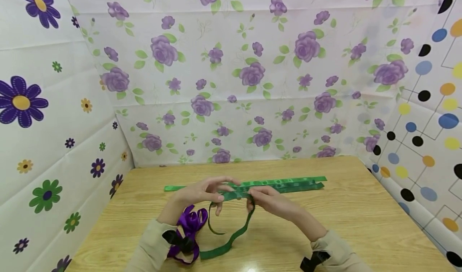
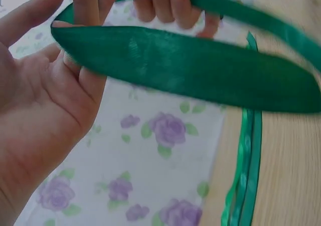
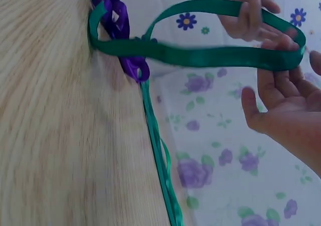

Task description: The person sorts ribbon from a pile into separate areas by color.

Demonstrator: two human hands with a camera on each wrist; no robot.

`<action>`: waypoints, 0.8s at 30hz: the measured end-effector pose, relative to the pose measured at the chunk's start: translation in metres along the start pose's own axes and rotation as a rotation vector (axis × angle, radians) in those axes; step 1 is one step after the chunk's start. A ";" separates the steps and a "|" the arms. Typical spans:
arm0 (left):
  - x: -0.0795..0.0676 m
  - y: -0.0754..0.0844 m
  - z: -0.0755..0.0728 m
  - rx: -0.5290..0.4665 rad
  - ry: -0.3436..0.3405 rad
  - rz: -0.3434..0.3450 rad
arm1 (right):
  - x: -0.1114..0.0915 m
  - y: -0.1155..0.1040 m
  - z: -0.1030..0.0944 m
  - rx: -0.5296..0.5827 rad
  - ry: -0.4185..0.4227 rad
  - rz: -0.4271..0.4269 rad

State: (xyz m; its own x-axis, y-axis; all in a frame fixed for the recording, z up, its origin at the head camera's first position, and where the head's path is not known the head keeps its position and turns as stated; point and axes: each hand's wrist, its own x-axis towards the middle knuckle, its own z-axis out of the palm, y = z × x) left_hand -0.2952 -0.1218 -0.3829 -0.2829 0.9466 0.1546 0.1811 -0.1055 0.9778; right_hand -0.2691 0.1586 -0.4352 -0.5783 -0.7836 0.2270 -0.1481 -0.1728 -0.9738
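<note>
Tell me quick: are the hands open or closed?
Left hand: touching the long, flat green fabric ribbon; can't tell whether it grips.
Right hand: closed, pinching the same ribbon.

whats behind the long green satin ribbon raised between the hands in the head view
Behind the long green satin ribbon, green ribbon strips lie across the light wooden table. The left hand and raised ribbon cover part of them, so that stretch is hidden.

Beige sleeves (image 1: 148, 248), black straps (image 1: 315, 260) near both cuffs
</note>
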 end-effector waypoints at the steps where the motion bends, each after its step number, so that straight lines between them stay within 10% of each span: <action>1: -0.002 -0.002 -0.002 0.013 0.019 -0.011 | -0.002 0.000 -0.004 -0.006 0.015 0.007; 9: -0.027 -0.020 -0.022 0.161 0.180 -0.172 | -0.032 0.001 -0.039 -0.199 0.128 0.143; 24: -0.056 -0.027 -0.038 0.344 0.281 -0.336 | -0.078 -0.008 -0.094 -0.152 -0.168 0.082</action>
State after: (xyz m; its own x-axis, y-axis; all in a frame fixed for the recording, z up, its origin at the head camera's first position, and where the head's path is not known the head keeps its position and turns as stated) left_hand -0.3200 -0.1836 -0.4123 -0.6096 0.7887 -0.0796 0.3220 0.3381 0.8843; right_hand -0.2982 0.2766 -0.4435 -0.4538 -0.8817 0.1288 -0.2320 -0.0227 -0.9724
